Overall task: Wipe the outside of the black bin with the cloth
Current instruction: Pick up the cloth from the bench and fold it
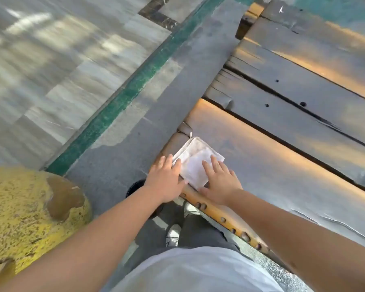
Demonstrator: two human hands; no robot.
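while one folded cloth (195,163) lies on planks (282,171), two flat open hands, left (167,180) and right (218,180), press it.

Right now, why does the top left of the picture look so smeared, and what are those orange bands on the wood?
In the head view, the tiled floor is streaked by motion blur; the cloth and both hands, left hand and right hand, stay fairly sharp. The orange bands look like warm low light glancing off the worn wooden planks. The wide-angle lens bends the plank edges.
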